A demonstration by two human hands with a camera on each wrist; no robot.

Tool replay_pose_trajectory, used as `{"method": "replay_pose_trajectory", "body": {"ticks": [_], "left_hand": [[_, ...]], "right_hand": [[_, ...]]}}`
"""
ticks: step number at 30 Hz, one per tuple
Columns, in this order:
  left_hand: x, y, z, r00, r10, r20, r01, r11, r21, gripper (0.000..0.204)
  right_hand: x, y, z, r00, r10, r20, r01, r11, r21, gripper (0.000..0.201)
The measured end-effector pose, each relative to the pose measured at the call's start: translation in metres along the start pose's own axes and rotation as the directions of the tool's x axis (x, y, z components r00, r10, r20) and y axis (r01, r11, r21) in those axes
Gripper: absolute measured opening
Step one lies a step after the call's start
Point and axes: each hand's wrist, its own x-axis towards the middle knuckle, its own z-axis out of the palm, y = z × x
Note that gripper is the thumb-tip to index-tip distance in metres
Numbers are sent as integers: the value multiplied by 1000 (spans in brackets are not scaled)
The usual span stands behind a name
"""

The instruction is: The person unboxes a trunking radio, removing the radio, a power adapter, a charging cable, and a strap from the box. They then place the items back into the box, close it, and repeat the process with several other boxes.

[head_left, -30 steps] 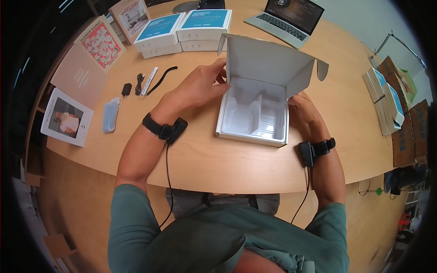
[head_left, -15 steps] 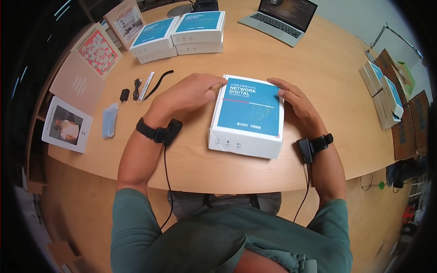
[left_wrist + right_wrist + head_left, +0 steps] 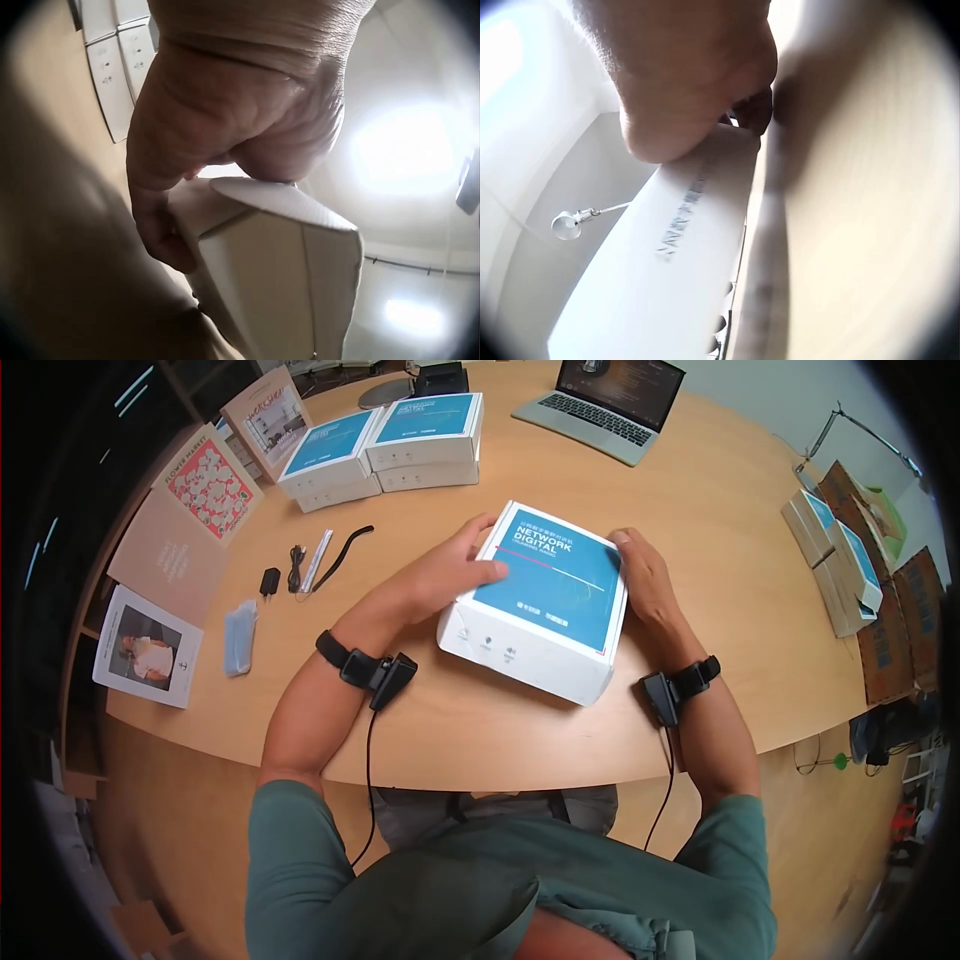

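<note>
A closed white box with a blue lid is tilted over the table between both hands. My left hand grips its left side, thumb on the lid and fingers round the side. In the left wrist view the left hand curls over the box's edge, and the box's side shows below the thumb. My right hand holds the right side, its thumb at the upper right corner. In the right wrist view the right hand pinches the box's side, which bears printed text.
Several similar boxes stand stacked at the back left, near a laptop. At the left lie a black adapter, a cable, a strap and a blue packet. More boxes stand at the right edge.
The box's lid has come down and closed. Since then the box has turned and tilted, its near end shifting left. The left hand has moved onto its lid and side.
</note>
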Motion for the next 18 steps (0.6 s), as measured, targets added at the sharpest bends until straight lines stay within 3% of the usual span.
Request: {"method": "replay_pose_trajectory", "body": {"ticks": [1, 2, 3, 4, 6, 8, 10, 12, 13, 15, 16, 17, 18], "left_hand": [[1, -1, -4, 1000, -3, 27, 9, 979, -203, 72], [2, -3, -8, 998, -2, 58, 25, 918, -397, 70], [3, -7, -16, 998, 1, 62, 24, 919, -394, 70], [5, -12, -28, 995, -15, 95, 59, 876, -479, 69], [8, -20, -46, 988, -41, 150, 120, 816, -566, 66], [12, -30, -46, 986, -44, 162, 129, 813, -568, 65], [10, -23, -43, 984, -48, 174, 141, 808, -573, 65], [7, -9, -44, 995, -72, 72, 89, 960, -267, 62], [4, -4, -53, 993, -77, 85, 96, 962, -257, 62], [4, 13, -76, 958, -32, -286, 52, 997, 63, 60], [-1, 32, -68, 966, -33, -258, 56, 995, 83, 60], [-20, 57, -52, 939, 275, -207, -217, 940, 263, 60], [-37, 75, -35, 830, 549, -102, -470, 785, 403, 60]], "right_hand": [[2, 0, -2, 1000, -1, -3, 1, 1000, -2, 38], [2, 0, -5, 996, -45, 72, 21, 953, 301, 41], [2, -2, -7, 985, -111, 129, 16, 817, 577, 50], [0, -7, -7, 986, -112, 121, 22, 816, 578, 50], [-5, -19, -1, 968, -245, 62, 215, 927, 308, 60], [-11, -32, 4, 918, -395, 26, 395, 919, -8, 72], [-10, -37, -1, 909, -415, 41, 416, 909, -16, 71], [-8, -33, -2, 901, -432, 48, 433, 901, -25, 71], [-4, -25, 0, 905, -424, 47, 422, 906, 39, 70], [-3, -15, -1, 917, -399, 12, 395, 912, 105, 69], [-4, -17, -2, 926, -377, 16, 372, 920, 121, 67], [-5, -20, -2, 936, -352, 19, 346, 928, 140, 64], [-6, -24, -1, 939, -345, 10, 340, 930, 139, 65]]}}
